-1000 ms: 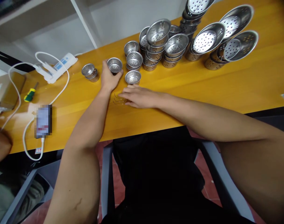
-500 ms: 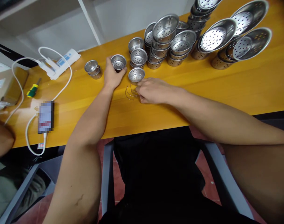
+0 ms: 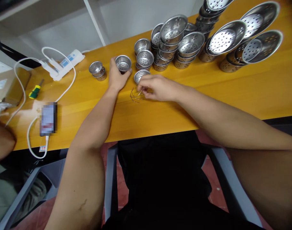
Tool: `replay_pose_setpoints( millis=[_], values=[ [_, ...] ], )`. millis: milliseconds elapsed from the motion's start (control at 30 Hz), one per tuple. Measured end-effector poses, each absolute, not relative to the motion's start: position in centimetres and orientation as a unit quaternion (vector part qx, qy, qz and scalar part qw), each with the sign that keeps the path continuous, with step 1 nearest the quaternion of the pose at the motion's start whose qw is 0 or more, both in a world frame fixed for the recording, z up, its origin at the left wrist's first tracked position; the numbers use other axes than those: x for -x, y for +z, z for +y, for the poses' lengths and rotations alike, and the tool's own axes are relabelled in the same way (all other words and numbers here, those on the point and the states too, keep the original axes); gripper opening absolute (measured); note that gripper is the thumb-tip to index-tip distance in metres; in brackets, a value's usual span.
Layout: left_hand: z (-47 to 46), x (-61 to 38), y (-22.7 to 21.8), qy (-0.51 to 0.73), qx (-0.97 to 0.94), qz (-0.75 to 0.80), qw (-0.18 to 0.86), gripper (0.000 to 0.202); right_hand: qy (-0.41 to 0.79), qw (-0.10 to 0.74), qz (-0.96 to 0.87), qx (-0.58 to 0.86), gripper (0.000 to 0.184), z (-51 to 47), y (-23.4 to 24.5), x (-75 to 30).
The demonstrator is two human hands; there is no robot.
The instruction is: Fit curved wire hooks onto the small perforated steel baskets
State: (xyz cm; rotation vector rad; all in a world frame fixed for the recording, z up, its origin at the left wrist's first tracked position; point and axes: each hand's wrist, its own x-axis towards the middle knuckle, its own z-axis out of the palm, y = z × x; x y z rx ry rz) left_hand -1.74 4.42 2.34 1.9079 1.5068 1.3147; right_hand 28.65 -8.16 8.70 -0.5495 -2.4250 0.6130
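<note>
My left hand [image 3: 117, 75] is wrapped around a small perforated metal cup [image 3: 123, 64] on the wooden table, thumb at its near right side. Just right of it, my right hand [image 3: 154, 88] has its thumb and fingertips pinched together at thin curved wires [image 3: 134, 95]; one wire appears to be between the fingertips. Behind those fingers another small perforated cup [image 3: 141, 76] stands, partly covered by the hand. A pair of stacked small cups [image 3: 97, 70] sits to the left of my left hand.
Stacked perforated cups [image 3: 173, 30] of several sizes crowd the back, with wide tilted ones [image 3: 263, 46] at right. On the left lie a power strip [image 3: 68, 65] with white cables, a screwdriver [image 3: 35, 91] and a phone [image 3: 48, 118]. Another person's arm [image 3: 2, 140] shows at the left edge.
My right hand has risen a little off the wires, and its pinched fingertips now show. My left hand stays on the cup. The whole view has shifted slightly.
</note>
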Motion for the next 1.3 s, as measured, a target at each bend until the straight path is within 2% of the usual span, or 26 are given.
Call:
replay_pose_setpoints(
  millis=[133,300,500,767,900,1033,1067,1133,1167,1300],
  values=[
    [4.5,1.8,2.3,0.473,-0.680,0.528,0.185,0.082,0.212,0.293,-0.912,0.193,0.008,-7.8,8.7,-29.0],
    [4.2,1.9,2.6,0.466,-0.707,0.496,0.193,0.094,0.171,0.299,-0.916,0.205,0.017,-7.4,8.8,-29.4],
    [2.5,0.9,4.5,0.478,-0.704,0.484,0.203,0.097,0.185,0.218,-0.923,0.258,0.027,-7.8,9.7,-29.5],
    [0.7,0.1,6.6,0.464,-0.713,0.481,0.213,0.106,0.179,0.260,-0.915,0.250,0.024,-7.9,10.3,-29.6],
    [1.3,0.8,7.9,0.455,-0.724,0.452,0.254,0.105,0.203,0.266,-0.906,0.260,0.019,-8.0,10.5,-29.7],
    [1.0,2.0,10.3,0.507,-0.695,0.346,0.375,0.128,0.249,0.283,-0.892,0.248,0.015,-7.9,10.4,-29.6],
    [0.3,2.2,10.9,0.511,-0.665,0.345,0.421,0.125,0.255,0.286,-0.890,0.248,0.015,-7.8,10.3,-29.6],
    [-1.9,2.1,12.0,0.495,-0.649,0.358,0.454,0.098,0.261,0.286,-0.885,0.259,0.014,-7.8,10.3,-29.5],
    [-3.2,1.8,12.4,0.465,-0.667,0.368,0.452,0.093,0.262,0.284,-0.882,0.268,0.013,-7.8,10.3,-29.5],
    [-7.7,0.4,11.8,0.454,-0.673,0.316,0.491,0.099,0.254,0.284,-0.866,0.324,0.020,-8.2,10.4,-29.3]
  ],
)
